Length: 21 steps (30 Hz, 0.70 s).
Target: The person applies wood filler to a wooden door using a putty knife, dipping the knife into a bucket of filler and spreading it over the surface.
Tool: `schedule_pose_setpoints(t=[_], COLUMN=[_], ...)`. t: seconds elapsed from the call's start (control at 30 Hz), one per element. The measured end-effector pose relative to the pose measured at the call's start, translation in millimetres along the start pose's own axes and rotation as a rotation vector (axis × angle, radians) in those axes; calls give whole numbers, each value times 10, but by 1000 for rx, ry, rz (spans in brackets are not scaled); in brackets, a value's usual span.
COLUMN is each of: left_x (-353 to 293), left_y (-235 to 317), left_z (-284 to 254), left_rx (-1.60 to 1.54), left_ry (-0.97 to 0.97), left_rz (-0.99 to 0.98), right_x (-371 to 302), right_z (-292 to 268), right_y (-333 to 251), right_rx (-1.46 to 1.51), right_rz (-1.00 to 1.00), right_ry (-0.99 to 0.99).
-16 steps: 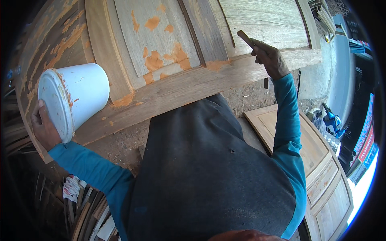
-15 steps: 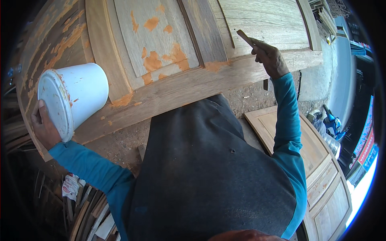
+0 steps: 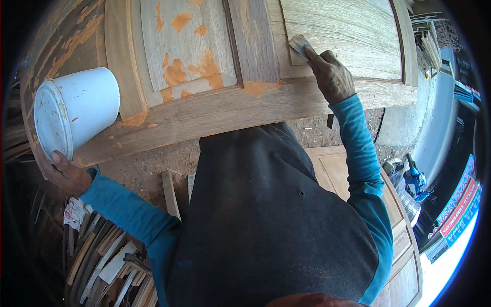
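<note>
In my right hand (image 3: 333, 79) is a small putty knife (image 3: 299, 45), gripped with the forefinger along it. Its flat blade, smeared with filler, is over the corner of a bare raised panel; whether it touches cannot be told. My left hand (image 3: 69, 175) is at the door's left end, beside the lower rim of a white bucket (image 3: 92, 97). Its thumb is raised against the lidded end and the fingers stretch leftward, partly hidden. Under both lies a wooden panelled door (image 3: 194, 115), with orange filler (image 3: 175, 73) in patches on its left and middle parts.
A second panelled door (image 3: 332, 171) lies lower, to my right. Scrap wood strips (image 3: 105, 256) are piled at lower left, with a white bag (image 3: 75, 213) beside them. A dark apron (image 3: 245, 204) covers my front. Several items, one blue (image 3: 415, 179), stand at right.
My right hand has turned the putty knife so its flat blade shows, and brought it over the panel corner. My left hand has slid down from the bucket's lid toward its lower rim.
</note>
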<state>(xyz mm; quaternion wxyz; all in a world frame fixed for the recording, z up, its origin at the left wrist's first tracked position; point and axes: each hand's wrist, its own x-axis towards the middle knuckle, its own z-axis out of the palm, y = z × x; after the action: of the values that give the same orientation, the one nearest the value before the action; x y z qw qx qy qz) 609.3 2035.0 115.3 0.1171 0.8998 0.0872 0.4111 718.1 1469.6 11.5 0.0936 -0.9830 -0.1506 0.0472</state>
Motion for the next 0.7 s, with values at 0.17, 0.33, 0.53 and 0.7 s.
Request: schedule_pose_setpoints(t=[0.17,0.33,0.53,0.7], left_x=[-146,-149,-191,-173], left_y=[-54,-82,-77,-40], left_z=[47,70,83,108], left_rx=[191,214,216,230], left_ry=[-140,-149,-100,-108], left_rz=[79,29,19,32], right_x=[5,229,208,98], right_z=[-227,-198,-392,-223], right_y=[-102,-48,-56,-117], right_rx=[-81,-40,-9,-29], right_rz=[24,-76,-44,-32], right_ry=[-144,-118,-186,-179])
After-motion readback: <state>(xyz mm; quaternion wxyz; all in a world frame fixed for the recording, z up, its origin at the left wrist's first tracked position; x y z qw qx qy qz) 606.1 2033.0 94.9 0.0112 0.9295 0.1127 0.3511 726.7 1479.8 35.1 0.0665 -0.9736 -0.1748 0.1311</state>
